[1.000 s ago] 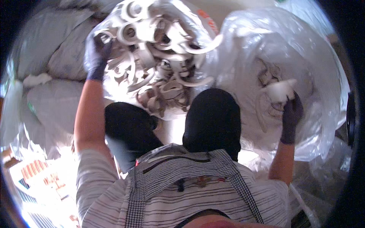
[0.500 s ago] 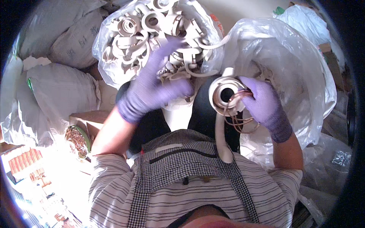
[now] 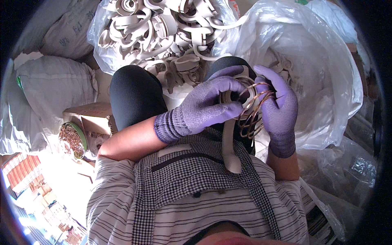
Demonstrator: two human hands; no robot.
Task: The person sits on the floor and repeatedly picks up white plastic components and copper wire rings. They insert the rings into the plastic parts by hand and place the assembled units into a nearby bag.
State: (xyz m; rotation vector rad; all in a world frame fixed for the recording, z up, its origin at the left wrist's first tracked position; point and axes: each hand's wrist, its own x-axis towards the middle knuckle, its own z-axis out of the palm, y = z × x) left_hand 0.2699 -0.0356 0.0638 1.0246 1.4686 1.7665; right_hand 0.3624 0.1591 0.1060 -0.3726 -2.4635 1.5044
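A cream plastic part [image 3: 230,143] with a round ring-shaped head and a long curved tail is in front of my lap, tail pointing toward me. My left hand [image 3: 206,102], in a purple knit glove, curls its thumb and fingers around the left side of the head and partly hides it. Against the right side is my right hand [image 3: 279,104], gloved alike, its fingers bent around several thin copper-coloured rings [image 3: 256,98]. These rings fan out loosely over the head's right side. Whether the right fingers also touch the part, I cannot tell.
A clear plastic bag [image 3: 102,53] heaped with similar cream parts [image 3: 165,24] stands ahead. Another large clear bag [image 3: 322,81], with a few parts inside, opens at the right. To the left are a cardboard box [image 3: 92,110], a green-rimmed roll of copper-coloured rings [image 3: 73,141] and white sacks [image 3: 57,85].
My left hand has come from above the heaped bag, right and toward me, onto the part's head. My right hand has shifted slightly left, and the copper rings now spread out more.
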